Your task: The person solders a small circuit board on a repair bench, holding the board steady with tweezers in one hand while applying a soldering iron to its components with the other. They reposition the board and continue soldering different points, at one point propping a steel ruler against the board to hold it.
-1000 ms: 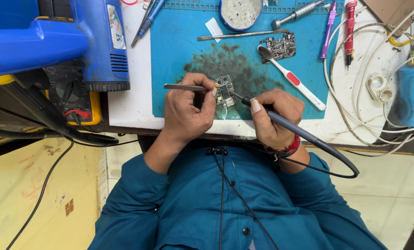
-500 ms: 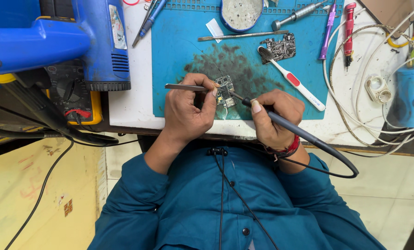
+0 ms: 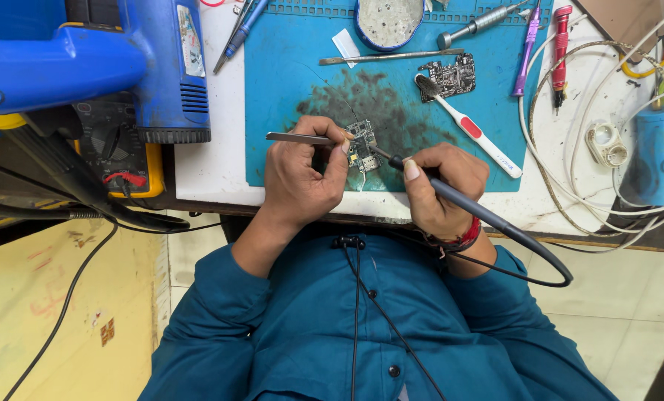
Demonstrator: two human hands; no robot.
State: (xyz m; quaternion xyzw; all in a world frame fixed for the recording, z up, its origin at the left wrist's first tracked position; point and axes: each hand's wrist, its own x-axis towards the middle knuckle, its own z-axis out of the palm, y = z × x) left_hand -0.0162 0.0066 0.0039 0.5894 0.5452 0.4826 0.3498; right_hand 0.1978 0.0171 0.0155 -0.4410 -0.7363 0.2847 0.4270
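**Head view: two hands work a small circuit board on the blue mat**

Head camera looks down on a blue work mat lying on a white tabletop. Near the mat's front edge, about midway along it, sits a small circuit board, over a dark smudged patch of the mat.

The left hand is curled, thumb and forefinger pinching a pair of metal tweezers that lie nearly level, their tips reaching the board's left edge. The right hand is closed around a dark soldering iron in a pen grip, the thin tip slanting down to the board's right side; its cable loops off past the tabletop's front edge. Both wrists hang over that front edge, forearms angled inward.

The board looks light, thin and stiff, and probably fragile, with tiny parts across its face. It would slide easily on the mat, so holding it by its bare edges seems safest.

Toward the mat's back edge lie a second circuit board, a white and red toothbrush, a round tin and a long metal spatula. A blue hot-air station stands at the tabletop's left end, above a yellow multimeter.
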